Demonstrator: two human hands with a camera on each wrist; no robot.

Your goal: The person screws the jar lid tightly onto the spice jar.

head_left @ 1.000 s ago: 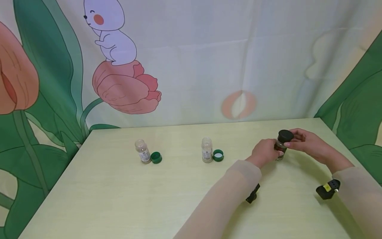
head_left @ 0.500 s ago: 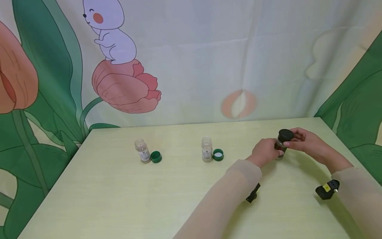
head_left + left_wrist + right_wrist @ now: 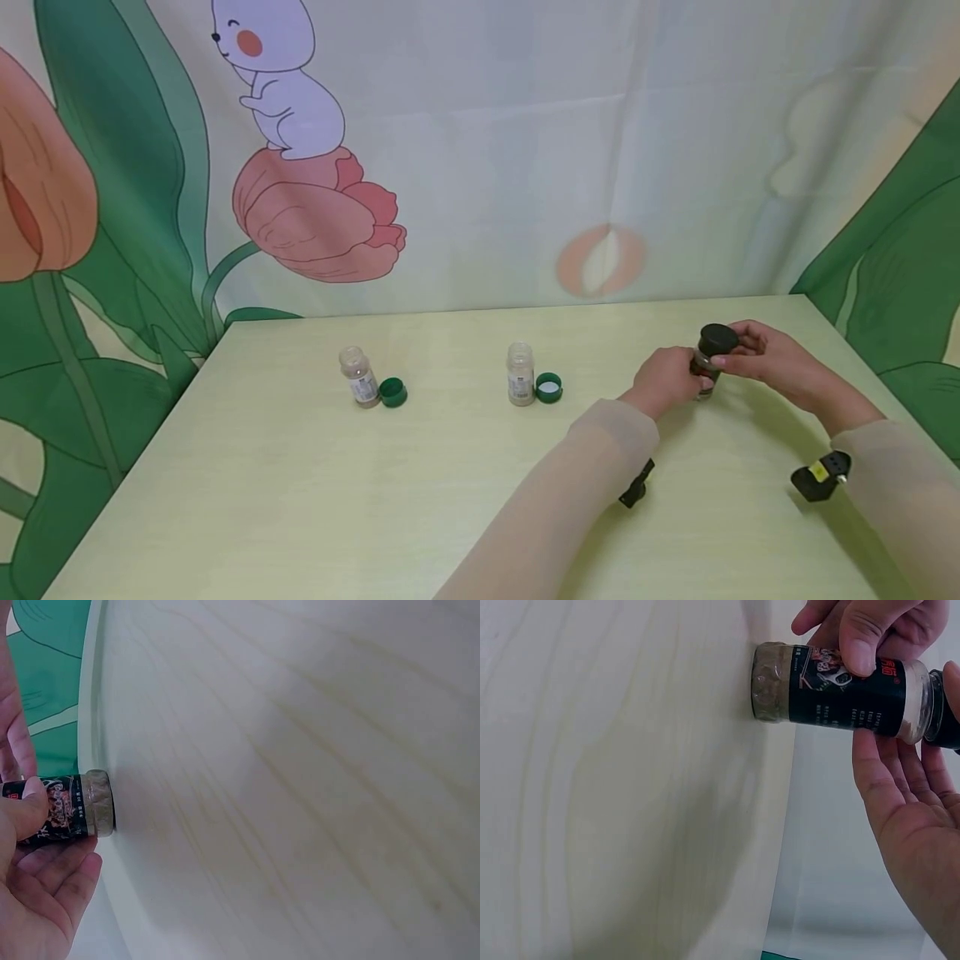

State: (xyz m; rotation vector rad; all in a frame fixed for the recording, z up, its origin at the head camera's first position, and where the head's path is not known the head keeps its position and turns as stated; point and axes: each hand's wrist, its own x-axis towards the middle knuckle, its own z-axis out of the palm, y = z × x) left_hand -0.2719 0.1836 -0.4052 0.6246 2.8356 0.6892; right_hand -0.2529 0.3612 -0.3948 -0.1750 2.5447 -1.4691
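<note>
At the right of the table stands a seasoning jar (image 3: 705, 379) with a black label, a brownish powder at its base and a black cap (image 3: 717, 339). My left hand (image 3: 667, 382) holds the jar's body; in the left wrist view its thumb lies across the label (image 3: 67, 806). My right hand (image 3: 776, 364) is at the top of the jar, its thumb and fingers about the cap and neck. In the right wrist view the cap (image 3: 941, 712) is partly cut off by the frame edge, and a clear neck shows below it.
Two uncapped glass jars stand to the left: one jar (image 3: 360, 379) with a green cap (image 3: 392, 392) beside it, another jar (image 3: 521, 375) with its green cap (image 3: 549, 388) lying inside up. A printed curtain (image 3: 480, 167) hangs behind the table (image 3: 300, 500).
</note>
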